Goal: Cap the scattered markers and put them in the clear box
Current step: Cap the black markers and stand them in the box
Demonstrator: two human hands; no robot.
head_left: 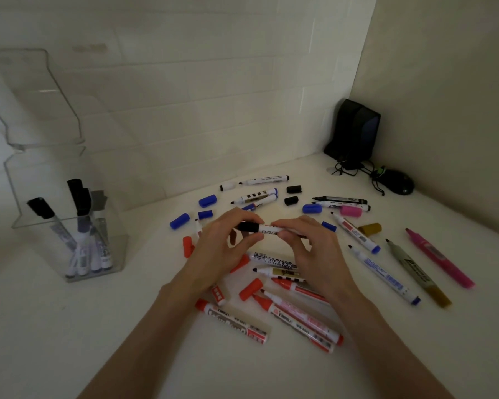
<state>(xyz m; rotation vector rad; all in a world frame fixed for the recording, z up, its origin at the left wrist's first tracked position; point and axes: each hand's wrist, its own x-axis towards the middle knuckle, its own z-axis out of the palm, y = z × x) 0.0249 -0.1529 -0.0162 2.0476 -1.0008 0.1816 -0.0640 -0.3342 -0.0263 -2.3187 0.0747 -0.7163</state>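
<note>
- Black-capped marker (262,228): I see it held level above the scattered markers (385,276); the cap looks seated, but fingers hide the joint.
- Left hand (218,249): pinches the cap end.
- Right hand (311,249): pinches the barrel.
- Clear box (118,254): well to the left, holding upright capped markers (78,197).

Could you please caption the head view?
Left hand and right hand hold a black-capped marker over scattered markers; clear box stands left.
</note>
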